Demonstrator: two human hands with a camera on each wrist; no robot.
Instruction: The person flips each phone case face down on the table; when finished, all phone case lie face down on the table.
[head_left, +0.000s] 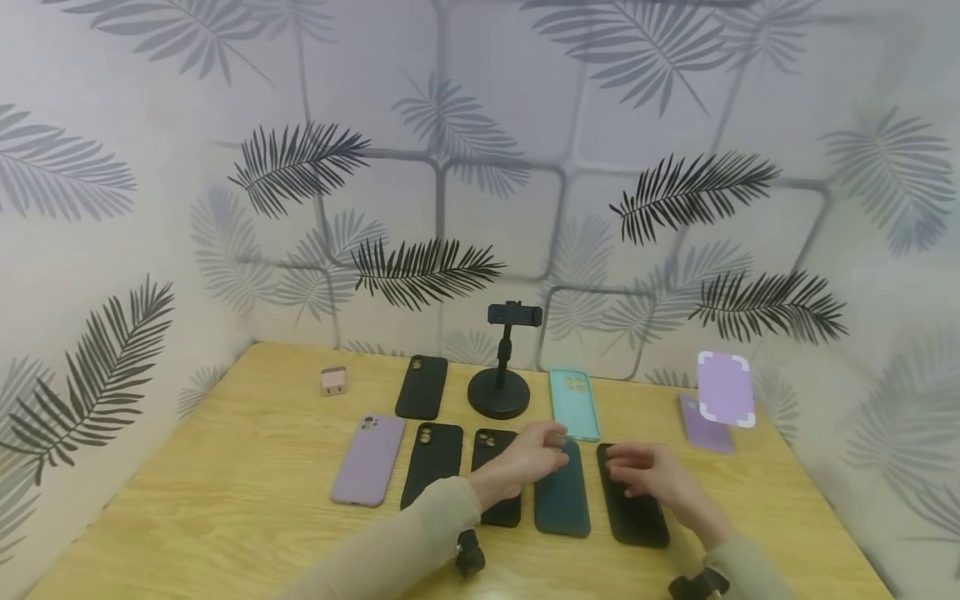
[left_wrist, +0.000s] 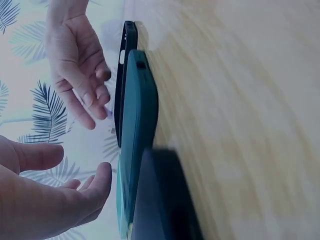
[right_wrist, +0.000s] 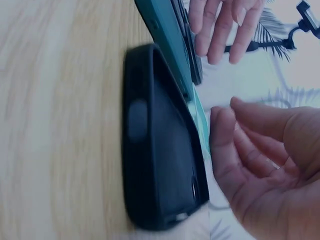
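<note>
My left hand (head_left: pixel 531 454) hovers over the top end of a dark teal phone case (head_left: pixel 562 492), holding nothing. Its fingers look relaxed and slightly bent in the left wrist view. Just above a black phone case (head_left: pixel 633 504) at the right is my right hand (head_left: pixel 651 475), fingers loosely curved with a gap to the case in the right wrist view. That black case (right_wrist: pixel 172 145) lies with its hollow side up. Partly behind my left hand lies another black phone case (head_left: pixel 498 508). A light turquoise phone case (head_left: pixel 574 404) lies behind the teal one, hollow side up.
A black phone stand (head_left: pixel 501 392) stands at the back. Left of it lie a black case (head_left: pixel 422 387), a purple case (head_left: pixel 367 461), another black case (head_left: pixel 433 458) and a pink charger block (head_left: pixel 333 381). A purple case (head_left: pixel 707 435) lies back right, near a purple white-cornered panel (head_left: pixel 726 389).
</note>
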